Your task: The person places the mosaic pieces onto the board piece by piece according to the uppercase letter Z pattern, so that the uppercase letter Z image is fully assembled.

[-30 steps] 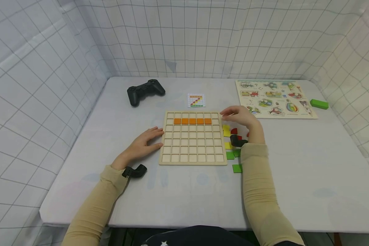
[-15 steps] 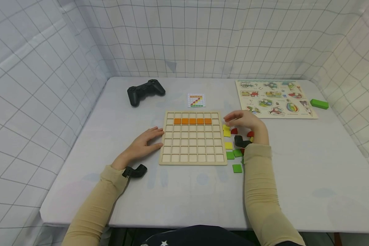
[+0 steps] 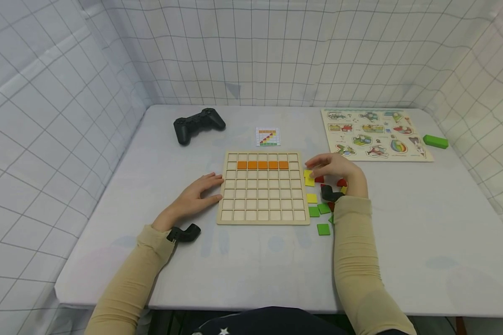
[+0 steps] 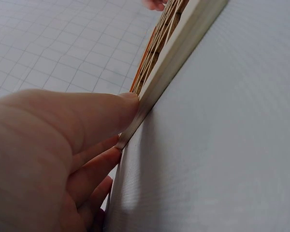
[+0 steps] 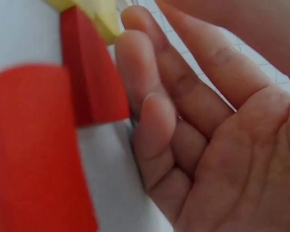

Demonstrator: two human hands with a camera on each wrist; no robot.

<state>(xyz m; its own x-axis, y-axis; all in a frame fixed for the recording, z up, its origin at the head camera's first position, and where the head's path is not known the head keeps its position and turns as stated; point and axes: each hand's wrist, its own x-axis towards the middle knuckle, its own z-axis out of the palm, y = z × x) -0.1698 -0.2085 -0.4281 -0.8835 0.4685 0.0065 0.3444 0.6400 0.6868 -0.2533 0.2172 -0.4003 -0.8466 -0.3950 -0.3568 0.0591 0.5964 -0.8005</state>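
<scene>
A wooden grid board (image 3: 262, 223) lies flat, with a row of several orange square tiles (image 3: 262, 165) set in its upper cells. My left hand (image 3: 197, 195) touches the board's left edge with thumb and fingertips, the fingers nearly straight; the left wrist view shows the thumb (image 4: 106, 108) against the rim. To the right of the board my right hand (image 3: 333, 165) hovers low over yellow tiles (image 3: 309, 181) and red quarter-round pieces (image 3: 342, 182). Its fingers (image 5: 150, 121) are loosely bent beside a red piece (image 5: 94, 72), and nothing shows held between them.
Green tiles (image 3: 323, 229) lie along the board's right side. Behind the board is a small pattern card (image 3: 268, 137). A black game controller (image 3: 199, 124) sits at the back left, a picture puzzle board (image 3: 377, 135) and a green block (image 3: 435, 141) at the back right.
My right hand has moved from the board's upper right corner, slightly right and toward me, down to the yellow and red pieces. The left hand stays at the board's edge.
</scene>
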